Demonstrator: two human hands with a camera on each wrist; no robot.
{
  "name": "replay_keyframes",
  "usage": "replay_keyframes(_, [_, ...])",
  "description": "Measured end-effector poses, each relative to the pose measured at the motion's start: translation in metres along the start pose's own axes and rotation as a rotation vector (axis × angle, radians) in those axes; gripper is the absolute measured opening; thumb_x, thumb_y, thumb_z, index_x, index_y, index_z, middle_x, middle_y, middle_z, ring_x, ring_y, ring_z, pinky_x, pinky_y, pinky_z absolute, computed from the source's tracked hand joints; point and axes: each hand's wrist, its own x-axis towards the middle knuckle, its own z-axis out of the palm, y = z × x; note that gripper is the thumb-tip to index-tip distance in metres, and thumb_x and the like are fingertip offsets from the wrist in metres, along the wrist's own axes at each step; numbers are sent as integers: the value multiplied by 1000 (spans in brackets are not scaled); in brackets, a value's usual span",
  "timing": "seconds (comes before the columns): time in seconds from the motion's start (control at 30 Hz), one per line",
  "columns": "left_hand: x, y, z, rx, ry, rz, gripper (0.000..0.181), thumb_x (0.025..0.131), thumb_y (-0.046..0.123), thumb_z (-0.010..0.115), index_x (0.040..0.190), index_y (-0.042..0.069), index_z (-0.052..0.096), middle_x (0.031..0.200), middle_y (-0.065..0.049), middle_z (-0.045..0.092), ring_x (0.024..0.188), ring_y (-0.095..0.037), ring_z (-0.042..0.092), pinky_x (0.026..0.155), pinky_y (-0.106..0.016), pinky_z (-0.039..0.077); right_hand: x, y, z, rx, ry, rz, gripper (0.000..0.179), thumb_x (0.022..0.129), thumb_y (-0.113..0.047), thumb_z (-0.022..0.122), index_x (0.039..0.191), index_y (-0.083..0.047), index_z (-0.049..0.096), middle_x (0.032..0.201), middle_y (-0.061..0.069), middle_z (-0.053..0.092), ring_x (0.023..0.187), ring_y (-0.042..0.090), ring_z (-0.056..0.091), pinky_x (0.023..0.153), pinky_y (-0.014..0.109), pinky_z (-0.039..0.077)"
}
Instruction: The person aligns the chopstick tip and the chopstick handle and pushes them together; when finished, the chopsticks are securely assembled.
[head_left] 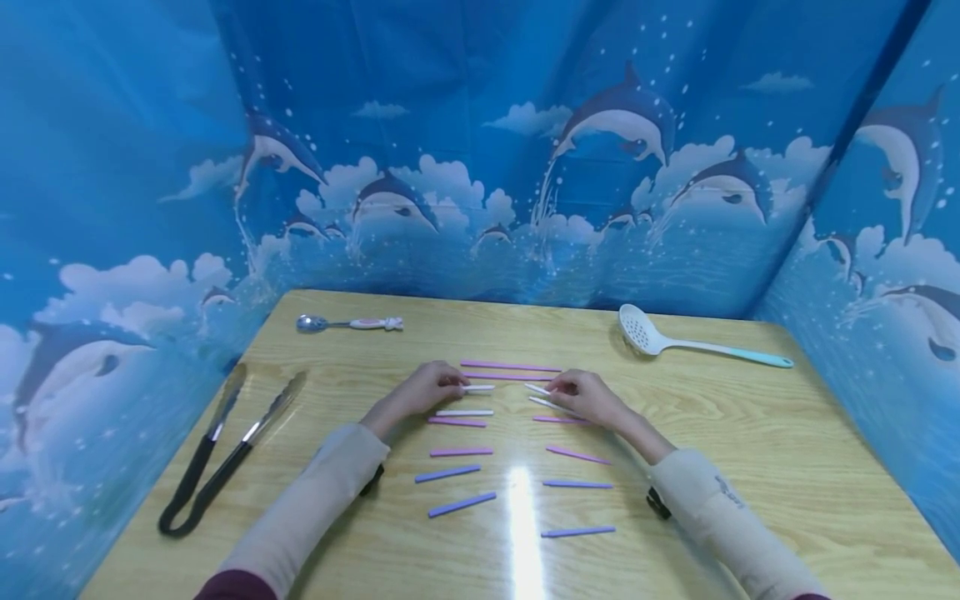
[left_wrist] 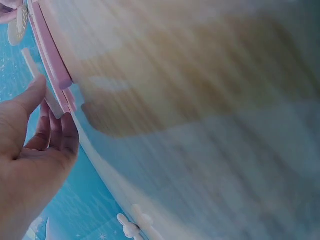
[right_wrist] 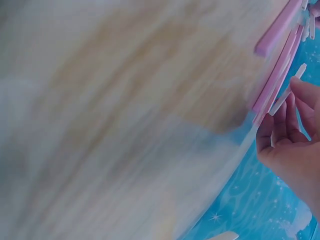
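My left hand pinches a short white stick between thumb and fingers; the left wrist view shows this white stick slanting up from the fingertips. Opposite it, my right hand pinches another white stick, also seen as a white stick in the right wrist view. Just beyond both hands lie two long pink sticks, a far one and a nearer one. A further white stick lies below the left hand, and one more white stick is partly under the right hand.
Nearer me, pink sticks and blue-violet sticks lie in two columns. Black-handled tongs rest at left, a spoon at the back left, and a slotted skimmer at the back right. A dolphin-print curtain borders the table.
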Motion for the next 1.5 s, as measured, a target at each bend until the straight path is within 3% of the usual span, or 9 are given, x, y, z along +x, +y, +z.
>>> replay_keyframes(0.27, [1, 5, 4, -31, 26, 2, 19, 90, 13, 64, 107, 7, 71, 97, -6, 69, 86, -15, 61, 78, -28, 51, 3, -16, 10, 25, -17, -26, 13, 88, -6, 64, 97, 2, 69, 81, 5, 64, 73, 10, 57, 67, 22, 51])
replay_keyframes(0.47, [2, 8, 6, -46, 33, 57, 19, 90, 9, 64, 107, 3, 70, 100, -10, 70, 89, -19, 62, 80, -29, 52, 5, -26, 13, 43, -27, -48, 13, 88, -4, 63, 98, 3, 68, 81, 7, 64, 73, 12, 57, 67, 22, 51])
replay_keyframes(1.23, [2, 11, 5, -57, 37, 54, 20, 90, 10, 64, 107, 5, 70, 101, -9, 70, 87, -17, 62, 77, -25, 51, 6, -25, 14, 62, -15, -46, 12, 89, -3, 63, 97, 3, 68, 82, 6, 62, 76, 12, 56, 68, 23, 51])
replay_keyframes(1.5, [2, 11, 6, -50, 49, 61, 19, 90, 10, 64, 106, 5, 71, 103, -10, 70, 85, -16, 62, 74, -24, 51, 5, -28, 13, 45, 45, -41, 12, 87, -4, 64, 96, 2, 70, 84, 6, 62, 75, 13, 56, 67, 23, 50])
